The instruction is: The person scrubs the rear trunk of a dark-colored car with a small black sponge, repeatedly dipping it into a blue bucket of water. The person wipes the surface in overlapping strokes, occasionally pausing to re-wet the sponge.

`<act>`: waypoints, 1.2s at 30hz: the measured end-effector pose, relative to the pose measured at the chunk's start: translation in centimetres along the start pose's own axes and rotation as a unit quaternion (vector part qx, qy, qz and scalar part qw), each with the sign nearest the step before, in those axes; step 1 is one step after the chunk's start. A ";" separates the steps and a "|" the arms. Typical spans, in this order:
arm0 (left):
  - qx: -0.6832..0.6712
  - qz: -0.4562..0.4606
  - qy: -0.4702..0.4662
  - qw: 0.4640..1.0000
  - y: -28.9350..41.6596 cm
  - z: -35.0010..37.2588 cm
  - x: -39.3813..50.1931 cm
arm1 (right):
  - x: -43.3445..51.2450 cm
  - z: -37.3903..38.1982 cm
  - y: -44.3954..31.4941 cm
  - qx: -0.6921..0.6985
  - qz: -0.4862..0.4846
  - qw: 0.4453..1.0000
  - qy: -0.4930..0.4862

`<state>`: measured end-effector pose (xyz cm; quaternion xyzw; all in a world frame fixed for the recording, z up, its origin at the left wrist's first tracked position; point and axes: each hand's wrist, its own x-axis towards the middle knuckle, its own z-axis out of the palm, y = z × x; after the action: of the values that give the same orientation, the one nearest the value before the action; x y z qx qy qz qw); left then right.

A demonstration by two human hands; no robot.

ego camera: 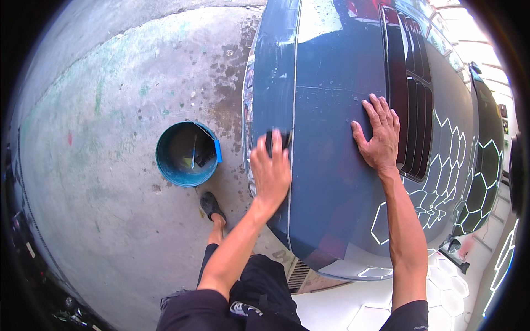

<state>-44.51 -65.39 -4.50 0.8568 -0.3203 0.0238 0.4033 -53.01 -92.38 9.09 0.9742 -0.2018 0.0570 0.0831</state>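
Note:
My left hand grips a small black block, slightly blurred, against the blue-grey body panel of a car. The block sits just left of a long seam that runs along the bodywork. Spread flat with its fingers apart, my right hand rests on the wider panel across that seam. Beside its fingertips is a black louvred vent. Water drops and whitish streaks show on the paint, and a pale line crosses the panel ahead of my hands.
On the concrete floor to the left stands a blue bucket with dark liquid and a slim blue-handled tool in it. My foot in a dark clog is close to the bucket. A floor grate lies near the car's rounded corner.

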 end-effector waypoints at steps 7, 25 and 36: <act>0.033 -0.023 0.035 0.999 -1.3 1.4 11.5 | 1.3 0.3 -1.2 0.015 -0.016 1.000 0.013; 0.011 0.337 -0.206 0.919 -5.0 -26.7 -14.7 | -14.4 -4.1 -31.1 0.720 0.133 0.368 -0.572; 0.100 0.337 -0.152 0.924 -2.6 -29.0 -18.3 | -18.7 -6.6 -31.9 0.752 0.201 0.442 -0.446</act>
<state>-51.28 -33.96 7.81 0.7277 -0.6433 0.0595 0.2304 -57.72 -55.12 8.39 0.4780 -0.2796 -0.2410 -0.7970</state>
